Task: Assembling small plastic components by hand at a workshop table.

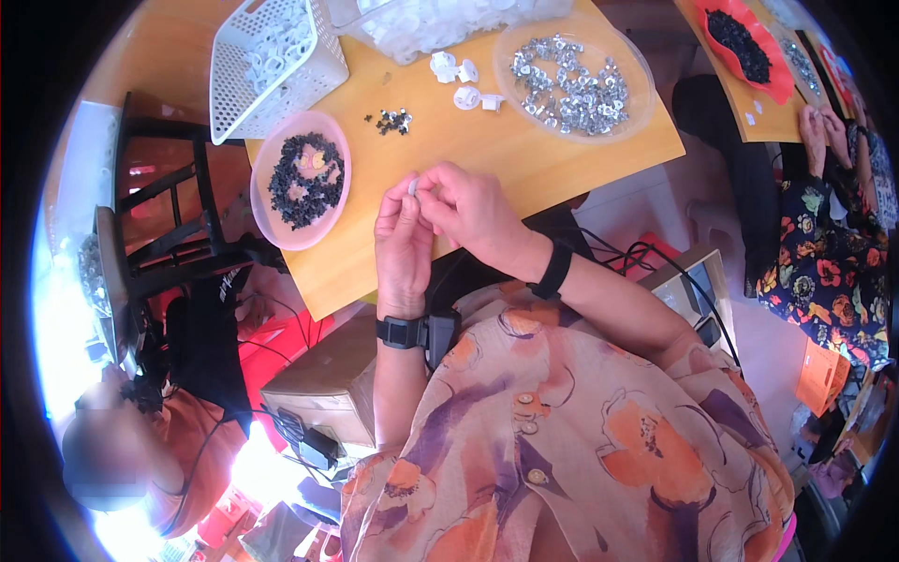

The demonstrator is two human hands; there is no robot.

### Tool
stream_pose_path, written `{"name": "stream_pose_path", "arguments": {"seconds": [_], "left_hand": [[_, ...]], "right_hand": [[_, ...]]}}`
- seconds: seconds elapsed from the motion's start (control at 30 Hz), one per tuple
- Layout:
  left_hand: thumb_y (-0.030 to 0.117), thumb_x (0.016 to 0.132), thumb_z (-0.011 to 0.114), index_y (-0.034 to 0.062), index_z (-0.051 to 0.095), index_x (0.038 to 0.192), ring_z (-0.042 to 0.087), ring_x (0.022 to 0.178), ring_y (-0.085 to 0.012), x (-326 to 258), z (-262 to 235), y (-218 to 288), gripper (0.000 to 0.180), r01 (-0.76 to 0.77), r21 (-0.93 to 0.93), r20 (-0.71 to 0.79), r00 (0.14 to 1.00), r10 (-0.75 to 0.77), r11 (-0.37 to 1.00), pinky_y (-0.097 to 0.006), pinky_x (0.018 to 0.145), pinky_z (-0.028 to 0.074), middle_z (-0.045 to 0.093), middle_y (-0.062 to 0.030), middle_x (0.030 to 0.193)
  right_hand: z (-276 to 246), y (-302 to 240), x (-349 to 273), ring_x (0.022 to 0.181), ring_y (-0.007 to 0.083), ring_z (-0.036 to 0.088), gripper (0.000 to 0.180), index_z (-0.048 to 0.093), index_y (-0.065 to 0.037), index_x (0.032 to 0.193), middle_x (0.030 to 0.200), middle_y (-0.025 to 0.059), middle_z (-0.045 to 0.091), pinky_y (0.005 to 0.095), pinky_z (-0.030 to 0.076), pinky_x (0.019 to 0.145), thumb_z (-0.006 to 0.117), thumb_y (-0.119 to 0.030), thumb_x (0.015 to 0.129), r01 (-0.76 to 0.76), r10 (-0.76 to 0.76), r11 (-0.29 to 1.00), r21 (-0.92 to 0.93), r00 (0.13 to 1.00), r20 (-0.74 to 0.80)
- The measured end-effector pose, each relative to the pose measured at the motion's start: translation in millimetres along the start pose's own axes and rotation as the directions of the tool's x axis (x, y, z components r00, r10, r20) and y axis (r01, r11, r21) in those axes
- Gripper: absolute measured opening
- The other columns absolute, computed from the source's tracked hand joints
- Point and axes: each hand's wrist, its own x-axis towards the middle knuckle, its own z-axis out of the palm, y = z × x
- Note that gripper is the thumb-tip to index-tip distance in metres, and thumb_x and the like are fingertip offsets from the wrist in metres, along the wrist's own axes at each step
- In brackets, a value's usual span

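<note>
A small whitish piece (412, 187) is pinched between the fingertips of both my hands, held just over the table's near edge. My left hand (403, 234) holds it from the left, palm partly turned up. From the right, my right hand (478, 211) closes thumb and forefinger on it; its exact kind is too small to tell. Left of my hands stands a pink bowl (263, 217) with many small black parts (304, 206). Farther off lie a little heap of black and metal bits (393, 122) and several white plastic fittings (466, 97).
A white perforated basket (314, 89) of white rings stands at the far left, beside a clear container of translucent parts (421, 33). A shallow bowl (642, 89) holds metal pieces at the far right. Other people sit to both sides; a cardboard box (323, 384) is below left.
</note>
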Motion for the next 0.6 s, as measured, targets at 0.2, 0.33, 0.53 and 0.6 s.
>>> {"name": "stream_pose_path", "arguments": {"seconds": [0.2,0.33,0.53,0.6], "left_hand": [[0.015,0.097,0.052,0.0014,0.054,0.121,0.059,0.1,-0.0151,0,-3,-7,0.027,-0.029,0.096,0.001,1.0,0.029,0.995,-0.029,0.088,0.05,0.061,-0.0073,0.111],[0.013,0.097,0.051,0.0013,0.054,0.12,0.059,0.103,-0.0156,3,3,-6,0.026,-0.017,0.087,0.006,1.0,0.017,0.996,-0.03,0.093,0.048,0.061,-0.0084,0.112],[0.012,0.097,0.051,-0.0004,0.053,0.12,0.056,0.11,-0.0166,2,4,-5,0.026,-0.031,0.092,-0.023,0.999,0.033,0.995,-0.03,0.098,0.045,0.06,-0.0094,0.116],[0.012,0.097,0.05,-0.0005,0.053,0.12,0.056,0.11,-0.0167,2,5,-5,0.026,-0.043,0.091,-0.013,0.999,0.044,0.995,-0.03,0.098,0.045,0.06,-0.0094,0.115]], "right_hand": [[-2,1,-4,0.056,0.0274,0.063,0.013,0.056,0.0,0.089,0.063,0.0158,0.061,0.0367,0.048,0.05,0.06,-0.012,0.087,0.044,-0.045,0.999,-0.023,0.998,-0.035],[-7,4,1,0.059,0.0326,0.063,0.013,0.056,-0.001,0.089,0.065,0.0174,0.061,0.0395,0.048,0.052,0.059,-0.013,0.087,0.083,-0.086,0.99,-0.112,0.996,-0.027],[6,10,-1,0.062,0.0364,0.063,0.011,0.054,-0.003,0.089,0.067,0.0194,0.062,0.0432,0.049,0.054,0.059,-0.012,0.087,0.202,-0.231,0.958,-0.205,0.965,-0.127],[6,11,-1,0.062,0.0365,0.063,0.01,0.054,-0.003,0.088,0.067,0.0196,0.062,0.0429,0.049,0.054,0.059,-0.012,0.087,0.235,-0.26,0.956,-0.177,0.956,-0.133]]}}
